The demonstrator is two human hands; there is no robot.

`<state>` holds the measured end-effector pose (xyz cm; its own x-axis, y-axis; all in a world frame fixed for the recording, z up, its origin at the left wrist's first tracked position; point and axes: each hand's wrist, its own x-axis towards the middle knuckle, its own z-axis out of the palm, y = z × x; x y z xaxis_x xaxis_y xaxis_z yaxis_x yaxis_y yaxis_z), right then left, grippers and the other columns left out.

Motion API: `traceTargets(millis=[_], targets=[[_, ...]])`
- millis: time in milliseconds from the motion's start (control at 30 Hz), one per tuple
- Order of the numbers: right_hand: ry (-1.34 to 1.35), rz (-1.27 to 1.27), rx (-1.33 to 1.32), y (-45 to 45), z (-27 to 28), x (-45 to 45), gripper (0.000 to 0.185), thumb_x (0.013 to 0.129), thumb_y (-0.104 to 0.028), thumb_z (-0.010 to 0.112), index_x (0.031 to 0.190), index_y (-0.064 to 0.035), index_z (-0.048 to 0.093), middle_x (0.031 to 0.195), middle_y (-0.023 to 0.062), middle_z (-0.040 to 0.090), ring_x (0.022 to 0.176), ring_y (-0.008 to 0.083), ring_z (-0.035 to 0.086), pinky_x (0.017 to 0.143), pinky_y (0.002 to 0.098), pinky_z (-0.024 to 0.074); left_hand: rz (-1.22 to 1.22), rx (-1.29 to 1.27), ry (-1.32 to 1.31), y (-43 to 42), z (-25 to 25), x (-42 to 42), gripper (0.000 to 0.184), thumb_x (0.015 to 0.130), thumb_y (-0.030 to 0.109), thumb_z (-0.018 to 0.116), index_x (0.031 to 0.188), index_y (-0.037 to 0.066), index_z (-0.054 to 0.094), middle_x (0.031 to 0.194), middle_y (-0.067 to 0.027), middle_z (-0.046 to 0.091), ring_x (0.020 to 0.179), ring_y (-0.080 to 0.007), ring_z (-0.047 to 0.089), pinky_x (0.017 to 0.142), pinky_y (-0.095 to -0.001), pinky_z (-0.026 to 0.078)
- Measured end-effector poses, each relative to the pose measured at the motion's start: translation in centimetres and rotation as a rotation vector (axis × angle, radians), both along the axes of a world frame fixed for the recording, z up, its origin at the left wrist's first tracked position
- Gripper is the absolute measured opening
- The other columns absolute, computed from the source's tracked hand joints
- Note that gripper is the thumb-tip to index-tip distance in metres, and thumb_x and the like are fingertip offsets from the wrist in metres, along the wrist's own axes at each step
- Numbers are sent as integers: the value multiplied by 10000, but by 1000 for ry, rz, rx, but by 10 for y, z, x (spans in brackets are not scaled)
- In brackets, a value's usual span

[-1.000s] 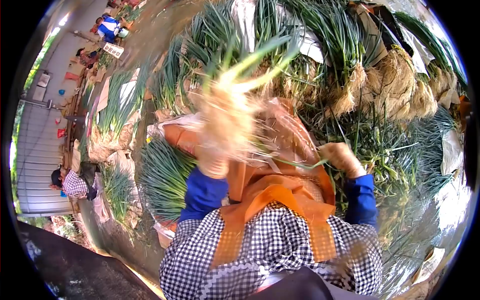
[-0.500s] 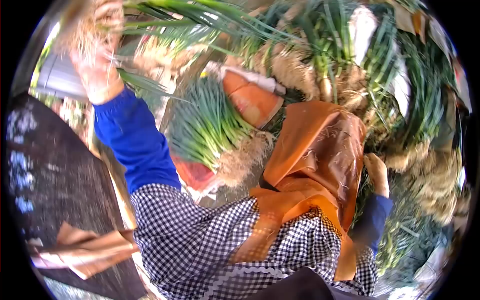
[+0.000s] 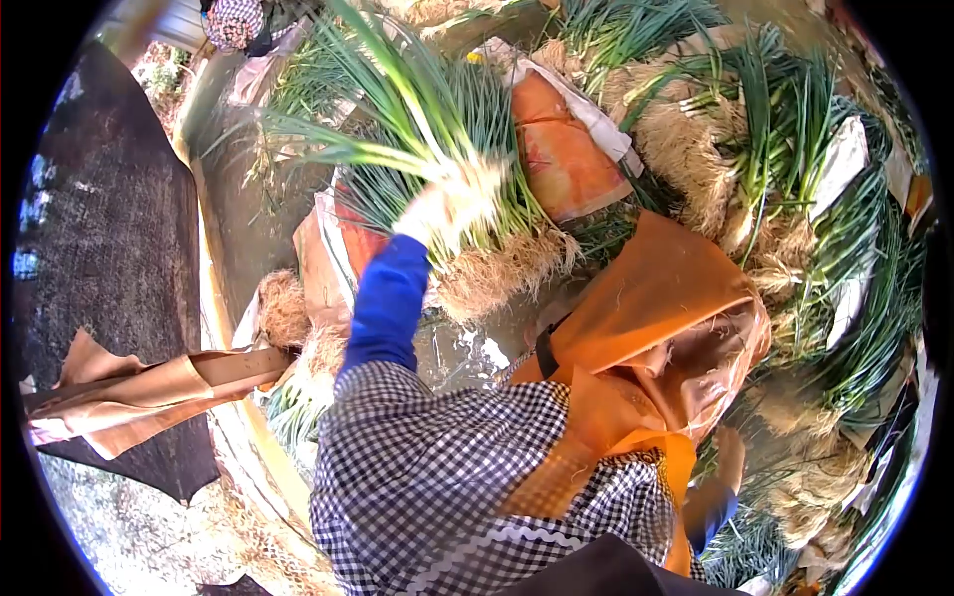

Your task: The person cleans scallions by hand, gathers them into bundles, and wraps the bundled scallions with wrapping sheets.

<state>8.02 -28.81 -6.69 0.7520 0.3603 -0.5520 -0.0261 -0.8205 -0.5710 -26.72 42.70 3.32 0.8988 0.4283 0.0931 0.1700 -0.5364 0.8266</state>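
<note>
My left hand (image 3: 427, 217), in a blue sleeve, is closed round the root end of a few green onions (image 3: 422, 114); motion smears it. Their long leaves point up and away. Directly beneath and beside it lies a bundle of green onions (image 3: 492, 129) with a thick mat of pale roots (image 3: 507, 273) facing me. On the right, my right hand (image 3: 730, 457) is low beside the orange apron (image 3: 646, 308) over my lap. Its fingers are blurred and partly hidden, so I cannot see whether it holds anything.
An orange-and-white sack (image 3: 566, 149) lies behind the bundle. Several heaps of green onions (image 3: 785, 129) with matted roots line the right. A dark sheet (image 3: 109, 248) and a brown-wrapped bar (image 3: 199, 382) are on the left. Another person's checked garment (image 3: 232, 22) shows at the top left.
My left hand has come from the far upper left, in toward the bundle, bringing the green onions. The view has shifted, and my right hand appears lower in it.
</note>
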Motion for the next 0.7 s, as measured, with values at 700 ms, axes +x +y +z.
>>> traceTargets(millis=[700], targets=[[-124,-461,63,4,80,81,300,877,-272,518,994,-15,618,983,117,625,883,219,590,769,339,468,1208,-884,-352,-126,-128,-114,167,818,91,623,976,43,603,810,-49,650,632,-148,598,570,-270,497]])
